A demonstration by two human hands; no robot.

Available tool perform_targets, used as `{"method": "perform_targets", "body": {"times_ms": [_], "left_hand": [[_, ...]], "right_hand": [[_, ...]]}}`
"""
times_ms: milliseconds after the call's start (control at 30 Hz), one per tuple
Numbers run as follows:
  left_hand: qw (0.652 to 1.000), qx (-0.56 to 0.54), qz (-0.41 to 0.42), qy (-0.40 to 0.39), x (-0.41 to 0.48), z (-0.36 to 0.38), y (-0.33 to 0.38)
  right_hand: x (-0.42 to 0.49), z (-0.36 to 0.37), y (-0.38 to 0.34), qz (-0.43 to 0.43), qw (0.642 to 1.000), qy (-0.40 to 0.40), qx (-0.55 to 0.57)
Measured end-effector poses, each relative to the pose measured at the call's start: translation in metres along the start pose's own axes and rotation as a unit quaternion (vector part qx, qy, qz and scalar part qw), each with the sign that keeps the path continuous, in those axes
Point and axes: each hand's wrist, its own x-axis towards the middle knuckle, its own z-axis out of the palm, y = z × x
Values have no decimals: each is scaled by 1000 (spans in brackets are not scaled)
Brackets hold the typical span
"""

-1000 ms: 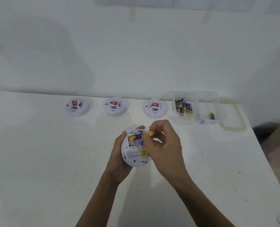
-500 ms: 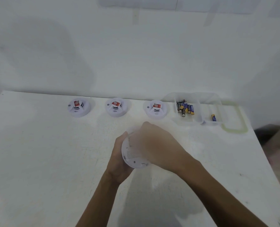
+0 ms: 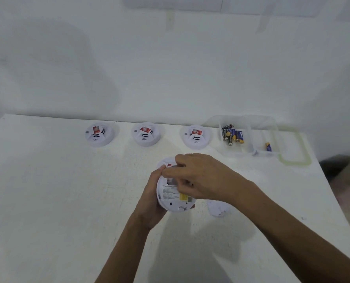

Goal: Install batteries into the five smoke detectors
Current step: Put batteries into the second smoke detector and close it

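Holding one smoke detector (image 3: 171, 198) back-up above the white bench (image 3: 53, 197), the left hand (image 3: 149, 203) was cupped around its left rim, presumably to steady the printed underside for battery fitting. The right hand (image 3: 198, 178) was curled over the upper part of that underside, fingers pressed at the battery bay; whether a battery sat under them could not be told. A yellow label (image 3: 183, 197) showed just below the fingers. A white cover (image 3: 218, 209) lay on the bench just right of the held unit, probably its removed backplate. Another detector (image 3: 167, 162) lay partly hidden behind the hands. Three smoke detectors (image 3: 145, 134) stood in a row at the far edge, face-up. Beside them, a clear plastic container (image 3: 249, 149) held loose batteries (image 3: 232, 134) within easy reach, its lid (image 3: 294, 158) alongside.
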Motion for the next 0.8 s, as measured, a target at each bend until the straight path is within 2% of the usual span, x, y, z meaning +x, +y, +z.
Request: {"method": "perform_targets", "body": {"times_ms": [67,133,300,433,567,667,800], "left_hand": [[998,63,-6,3,5,15,14],[998,62,-2,1,14,26,14],[999,-31,-14,-17,13,28,24],[998,-58,-21,-20,15,30,25],[993,-94,-59,-31,20,37,29],[987,-126,-92,-46,25,40,32],[980,-148,-116,-65,34,39,32]], "right_hand": [[0,-2,0,6,1000,-5,13],[-1,-2,0,16,999,7,32],[-8,-2,0,50,988,76,127],[-15,-4,-5,136,946,115,270],[-20,-17,3,183,907,154,347],[-28,-26,27,238,881,177,369],[-41,-35,73,357,846,205,341]]}}
